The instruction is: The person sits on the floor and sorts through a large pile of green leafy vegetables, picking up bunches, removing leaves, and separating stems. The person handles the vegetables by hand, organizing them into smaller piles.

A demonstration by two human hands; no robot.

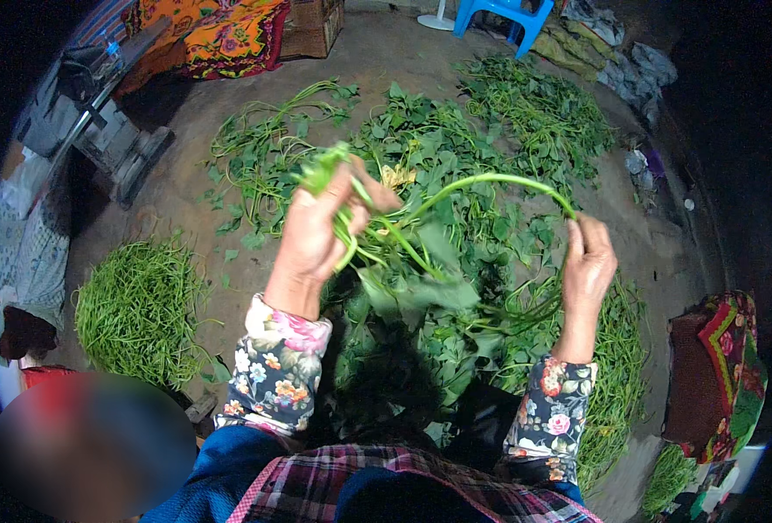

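Observation:
My left hand is closed around a bunch of green leafy vine stems, blurred by motion at the top. Out to the right, my right hand pinches the end of one long stem, which arches back towards the bunch. Blurred leaves hang between the two hands. Beneath them a broad heap of leafy vines covers the floor. A pile of stripped-looking green stems lies to the left of my left forearm, and more stems lie beyond my right forearm.
Another vine heap lies at the upper right, near a blue plastic stool and crumpled sacks. Patterned orange cloth hangs at the upper left. A red floral cloth is at the right. A blurred person is at the lower left.

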